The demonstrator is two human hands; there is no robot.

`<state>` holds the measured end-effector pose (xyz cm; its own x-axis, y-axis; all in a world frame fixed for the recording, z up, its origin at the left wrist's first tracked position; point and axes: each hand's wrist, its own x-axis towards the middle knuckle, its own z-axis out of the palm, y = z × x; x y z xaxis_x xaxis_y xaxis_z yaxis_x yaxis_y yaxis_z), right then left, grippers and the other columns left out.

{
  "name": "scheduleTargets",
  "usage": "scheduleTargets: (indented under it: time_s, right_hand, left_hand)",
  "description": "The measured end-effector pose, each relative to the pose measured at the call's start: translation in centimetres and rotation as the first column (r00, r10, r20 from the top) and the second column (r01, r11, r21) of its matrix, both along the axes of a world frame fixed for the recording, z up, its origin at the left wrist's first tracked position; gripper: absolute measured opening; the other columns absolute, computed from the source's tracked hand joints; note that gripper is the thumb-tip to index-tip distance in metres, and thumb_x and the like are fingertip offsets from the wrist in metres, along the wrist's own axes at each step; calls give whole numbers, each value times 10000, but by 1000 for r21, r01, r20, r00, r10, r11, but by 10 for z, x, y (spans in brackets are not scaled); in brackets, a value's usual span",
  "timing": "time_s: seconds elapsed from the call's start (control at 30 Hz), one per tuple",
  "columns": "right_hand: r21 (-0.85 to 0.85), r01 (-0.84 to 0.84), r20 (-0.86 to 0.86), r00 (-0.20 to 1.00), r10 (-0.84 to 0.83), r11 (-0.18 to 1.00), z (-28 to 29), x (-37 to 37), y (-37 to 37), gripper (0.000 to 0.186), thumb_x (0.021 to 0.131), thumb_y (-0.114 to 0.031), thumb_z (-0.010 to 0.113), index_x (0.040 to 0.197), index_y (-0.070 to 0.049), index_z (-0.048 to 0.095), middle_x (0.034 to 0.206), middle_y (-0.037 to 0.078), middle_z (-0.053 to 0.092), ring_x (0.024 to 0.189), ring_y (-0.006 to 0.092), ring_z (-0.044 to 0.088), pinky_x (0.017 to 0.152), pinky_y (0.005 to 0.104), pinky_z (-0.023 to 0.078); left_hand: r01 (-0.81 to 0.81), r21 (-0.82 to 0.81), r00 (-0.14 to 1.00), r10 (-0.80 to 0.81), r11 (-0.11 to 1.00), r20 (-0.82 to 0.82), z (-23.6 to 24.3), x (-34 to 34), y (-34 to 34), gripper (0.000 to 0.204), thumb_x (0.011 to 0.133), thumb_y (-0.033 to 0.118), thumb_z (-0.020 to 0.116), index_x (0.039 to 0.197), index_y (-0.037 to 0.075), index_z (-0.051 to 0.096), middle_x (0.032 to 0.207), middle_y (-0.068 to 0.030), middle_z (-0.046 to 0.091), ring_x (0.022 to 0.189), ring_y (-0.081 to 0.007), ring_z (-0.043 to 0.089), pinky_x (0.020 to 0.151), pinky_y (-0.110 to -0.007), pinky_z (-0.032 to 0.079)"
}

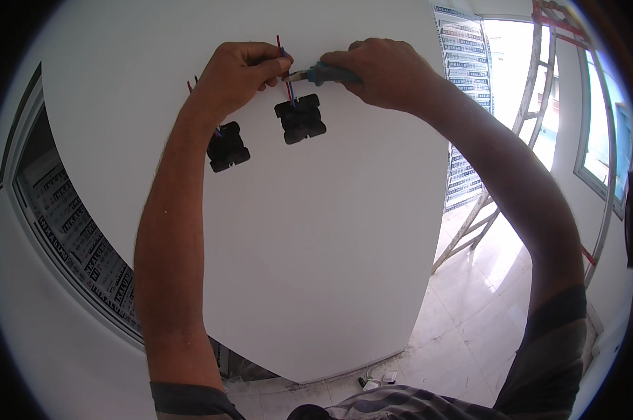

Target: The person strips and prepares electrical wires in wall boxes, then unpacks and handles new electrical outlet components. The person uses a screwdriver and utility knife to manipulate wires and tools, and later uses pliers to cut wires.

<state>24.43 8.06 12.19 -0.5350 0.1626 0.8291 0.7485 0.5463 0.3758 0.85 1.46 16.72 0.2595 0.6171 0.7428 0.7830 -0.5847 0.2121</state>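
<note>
Red and blue electrical wires (291, 92) stick out of a black wall box (301, 120) set in the white wall. My left hand (250, 73) pinches these wires between thumb and fingers, a red end rising above the grip. My right hand (386, 70) is closed around pliers with teal handles (325, 73). Their metal jaws (297, 75) are at the wires, right beside my left fingertips; whether they bite on a wire is too small to tell. A second black wall box (228, 147), with wires of its own, is partly hidden behind my left forearm.
The white wall (316, 245) fills the middle. To the right, a stepladder (533, 91) stands on the tiled floor (463, 315) near a film-covered panel (465, 56) and a window (600, 126). A white charger-like item with a cable (372, 383) lies at the wall's foot.
</note>
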Motion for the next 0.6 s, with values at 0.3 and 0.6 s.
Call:
scheduleTargets:
  time_s: [0.3,0.6]
  right_hand:
    - [-17,39,36,999,-38,999,-2,-1,0,381,890,-135,680,1261,-222,667,953,82,704,935,285,710,824,436,578]
    - [-52,50,18,999,-49,997,-2,-4,-2,475,885,-136,706,1342,-242,624,984,93,702,957,285,709,854,437,573]
  left_hand:
    - [-19,4,999,19,1000,-28,2,0,2,280,961,299,683,1012,38,770,818,-10,702,744,-80,600,698,-249,495]
    - [-8,-1,1000,8,1000,-3,2,-3,7,283,936,330,718,1019,64,764,806,-20,715,733,-89,632,678,-276,513]
